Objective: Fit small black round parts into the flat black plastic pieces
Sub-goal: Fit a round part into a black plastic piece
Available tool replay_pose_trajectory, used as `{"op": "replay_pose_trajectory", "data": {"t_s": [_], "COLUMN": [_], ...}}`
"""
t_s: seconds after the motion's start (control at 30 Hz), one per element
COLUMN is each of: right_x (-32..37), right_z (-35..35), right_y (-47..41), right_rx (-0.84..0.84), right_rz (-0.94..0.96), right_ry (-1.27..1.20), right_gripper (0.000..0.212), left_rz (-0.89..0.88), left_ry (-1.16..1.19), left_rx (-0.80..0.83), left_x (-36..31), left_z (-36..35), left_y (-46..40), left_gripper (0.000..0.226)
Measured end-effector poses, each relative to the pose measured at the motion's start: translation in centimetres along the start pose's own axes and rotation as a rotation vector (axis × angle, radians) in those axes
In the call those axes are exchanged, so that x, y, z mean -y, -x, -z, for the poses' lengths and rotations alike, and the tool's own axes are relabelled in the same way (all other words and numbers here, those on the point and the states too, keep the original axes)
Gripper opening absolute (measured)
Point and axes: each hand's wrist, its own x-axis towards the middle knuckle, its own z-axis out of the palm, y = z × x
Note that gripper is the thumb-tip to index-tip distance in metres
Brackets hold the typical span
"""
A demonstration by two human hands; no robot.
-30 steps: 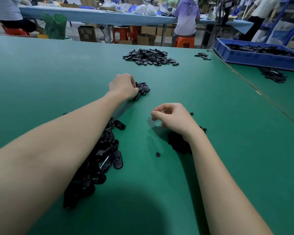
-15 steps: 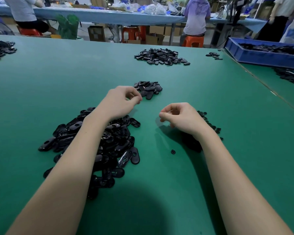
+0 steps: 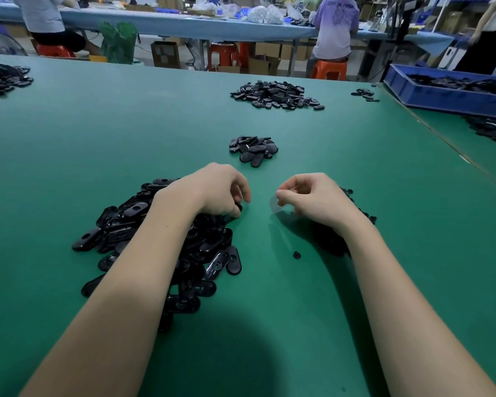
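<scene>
Left hand (image 3: 218, 193) picking flat piece (image 3: 237, 208) off near pile (image 3: 155, 233) | right hand (image 3: 312, 199) curled, contents unclear, over round parts (image 3: 331, 239), ready to fit

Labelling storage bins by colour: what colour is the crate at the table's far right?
Blue. The crate shows only in the head view, holding black pieces.

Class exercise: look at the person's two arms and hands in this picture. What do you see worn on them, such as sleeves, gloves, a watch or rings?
Nothing is worn that shows. Both forearms are bare up to the frame's lower edge, with no sleeve in view. The left hand and right hand have no gloves, and no watch, bracelet or ring shows on the visible sides.
</scene>
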Motion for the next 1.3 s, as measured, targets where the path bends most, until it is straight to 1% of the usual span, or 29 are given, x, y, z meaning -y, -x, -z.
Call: {"op": "replay_pose_trajectory", "data": {"t_s": [0.13,0.23,0.27,0.33,0.4,0.47,0.53,0.63,0.7,0.8,0.9,1.0,1.13,1.2,1.3], "right_x": [-0.1,-0.2,-0.3,-0.4,-0.5,-0.7,-0.8,-0.5,-0.1,0.3,0.2,0.1,0.0,0.1,0.3], "right_z": [0.4,1.0,1.3,2.0,3.0,3.9,4.7,5.6,5.8,5.4,4.9,5.0,4.7,4.3,3.6], "right_y": [0.0,-0.1,-0.1,-0.1,-0.1,0.0,0.1,0.5,0.7,0.9,0.9,0.9,0.7,0.6,0.5], "right_rx": [-0.021,-0.037,-0.045,-0.061,-0.073,-0.072,-0.051,0.020,0.088,0.176,0.212,0.231,0.139,0.094,0.009], "right_rz": [-0.010,-0.016,-0.022,-0.035,-0.053,-0.079,-0.121,-0.183,-0.203,-0.230,-0.229,-0.189,-0.071,-0.014,0.025], "right_ry": [-0.004,0.013,0.026,0.073,0.157,0.255,0.367,0.479,0.515,0.546,0.553,0.515,0.314,0.182,0.048], "right_gripper": [0.007,0.008,0.010,0.013,0.016,0.016,0.012,0.006,0.007,0.014,0.010,0.007,0.012,0.011,0.008], "left_rz": [-0.048,-0.101,-0.116,-0.123,-0.092,-0.033,0.024,0.077,0.091,0.078,0.080,0.107,0.126,0.117,0.101], "left_ry": [-0.018,0.081,0.148,0.381,0.630,0.826,0.959,1.071,1.089,1.047,1.036,1.038,0.987,1.020,1.067], "left_rx": [-0.029,-0.086,-0.107,-0.135,-0.166,-0.195,-0.202,-0.189,-0.183,-0.173,-0.175,-0.187,-0.209,-0.209,-0.197], "left_x": [-0.5,-1.0,-1.1,-1.5,-1.9,-2.3,-2.5,-2.7,-2.6,-2.4,-2.5,-2.7,-2.6,-2.7,-2.8], "left_z": [-0.1,-0.3,-0.4,-1.0,-1.6,-2.1,-2.4,-2.7,-2.8,-2.9,-3.0,-3.1,-3.1,-3.1,-3.2], "left_y": [-0.1,-0.1,-0.2,-0.3,-0.6,-0.9,-1.1,-1.2,-1.2,-1.1,-1.1,-1.0,-1.1,-1.2,-1.2], "left_gripper": [0.017,0.015,0.016,0.021,0.027,0.027,0.023,0.014,0.018,0.026,0.027,0.025,0.022,0.018,0.016]}}
